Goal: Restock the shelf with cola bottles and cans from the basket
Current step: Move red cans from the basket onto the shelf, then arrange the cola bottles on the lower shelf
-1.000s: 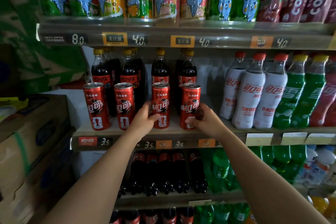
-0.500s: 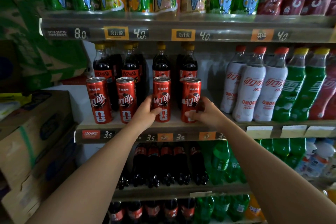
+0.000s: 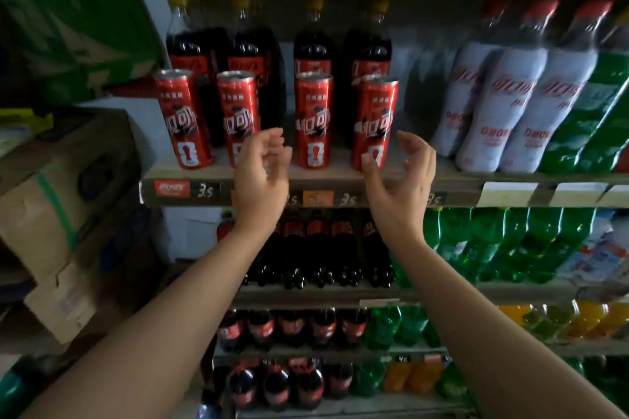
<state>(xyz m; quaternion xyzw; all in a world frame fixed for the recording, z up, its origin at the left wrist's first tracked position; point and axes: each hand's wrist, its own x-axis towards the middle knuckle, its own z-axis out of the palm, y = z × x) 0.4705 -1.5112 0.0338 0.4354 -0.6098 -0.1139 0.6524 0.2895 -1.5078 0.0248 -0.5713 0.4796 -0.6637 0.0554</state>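
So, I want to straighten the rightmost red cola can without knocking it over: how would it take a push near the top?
The rightmost red can is tall and slim, so a high push would probably tip it. It stands near the shelf front edge, so it might fall off. Its glossy wall likely slips.

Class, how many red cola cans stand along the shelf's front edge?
4, in one row: leftmost can, second can, third can, rightmost can. Others may be hidden behind the bottles.

The left hand (image 3: 260,177) and right hand (image 3: 401,180) are hovering empty, fingers loosely curled, before the shelf (image 3: 459,194) where four red cans (image 3: 313,119) are standing fronting cola bottles (image 3: 311,44).
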